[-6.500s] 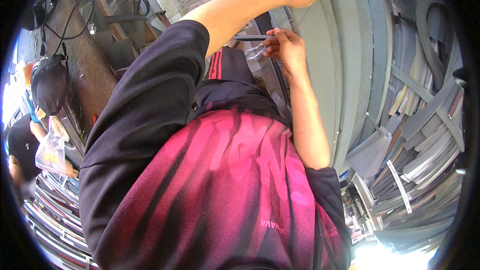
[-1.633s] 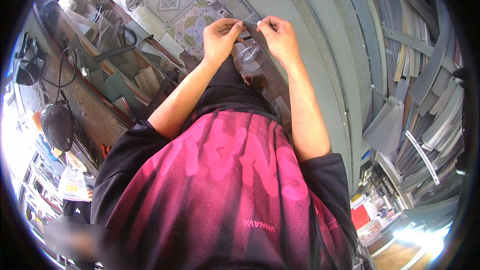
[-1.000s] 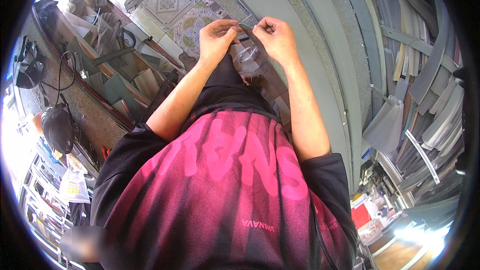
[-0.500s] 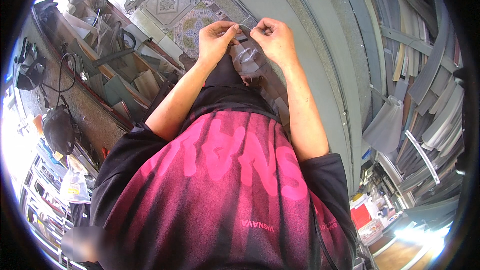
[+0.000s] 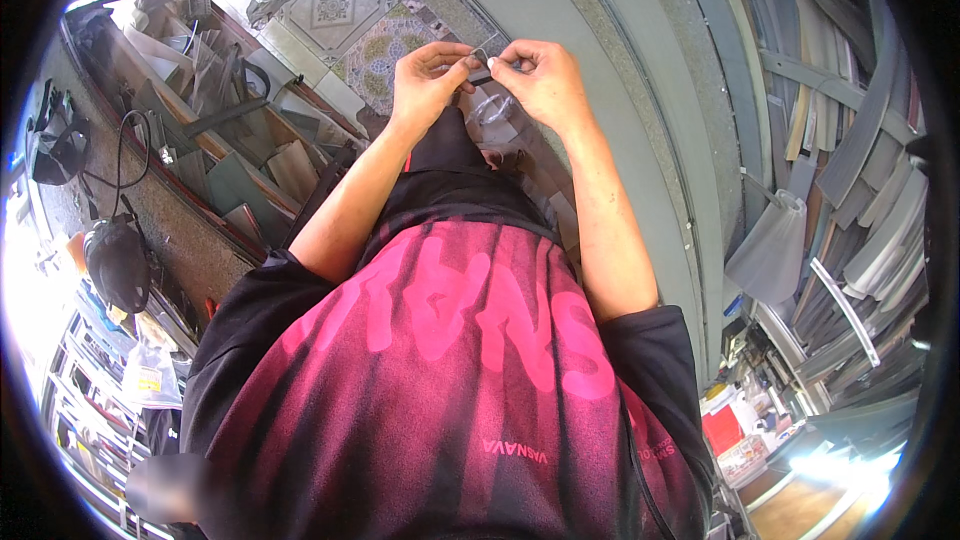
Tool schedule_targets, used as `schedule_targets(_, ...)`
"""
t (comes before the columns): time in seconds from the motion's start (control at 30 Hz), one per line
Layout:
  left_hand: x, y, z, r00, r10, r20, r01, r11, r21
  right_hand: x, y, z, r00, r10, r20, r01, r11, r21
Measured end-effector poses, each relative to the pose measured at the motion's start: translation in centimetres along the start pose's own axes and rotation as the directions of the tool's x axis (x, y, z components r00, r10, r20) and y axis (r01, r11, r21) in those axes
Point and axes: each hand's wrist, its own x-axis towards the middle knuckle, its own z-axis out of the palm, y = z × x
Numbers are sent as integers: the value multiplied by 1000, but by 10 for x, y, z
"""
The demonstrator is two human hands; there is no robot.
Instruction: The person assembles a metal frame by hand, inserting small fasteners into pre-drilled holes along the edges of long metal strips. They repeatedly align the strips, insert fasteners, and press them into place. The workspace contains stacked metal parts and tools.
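Note:
Both my hands are raised close together at the upper middle, with fingertips almost meeting. My left hand (image 5: 430,83) is closed in a pinch, thumb against the fingers. Facing it, my right hand (image 5: 545,85) pinches with thumb and forefinger. A thin, pale, wire-like strand (image 5: 488,42) shows between the fingertips and sticks out on the far side. It is too fine to tell its material. Just below the hands, over my lap, is a crumpled clear plastic piece (image 5: 494,110).
Long flat grey panels (image 5: 590,90) run along my right side. Beyond them lies a heap of grey strips (image 5: 860,140). On the left, a long bin (image 5: 225,225) holds offcuts, with a black bag (image 5: 118,262) nearby. Patterned tiles (image 5: 340,8) cover the floor ahead.
My right hand has shifted slightly left and its fingers have turned. The strand curved between the hands before; now it shows as a straighter line pointing away. My left hand has barely moved.

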Motion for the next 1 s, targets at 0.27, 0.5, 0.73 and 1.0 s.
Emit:
schedule_targets(0.27,-1,5,1,1000,10,-9,-10,1000,13,4,-13,1,1000,29,-10,-30,997,-75)
schedule_targets(0.5,3,1,0,999,39,16,-40,996,76,7,-14,-1,996,18,83,-8,993,-114)
schedule_targets(0.73,3,-2,-4,999,39,-6,-38,994,100,9,-18,-1,993,57,105,-47,995,-90)
schedule_targets(1.0,-17,-16,-16,1000,-3,21,1,999,50,1,-22,6,1000,28,10,-28,999,-33)
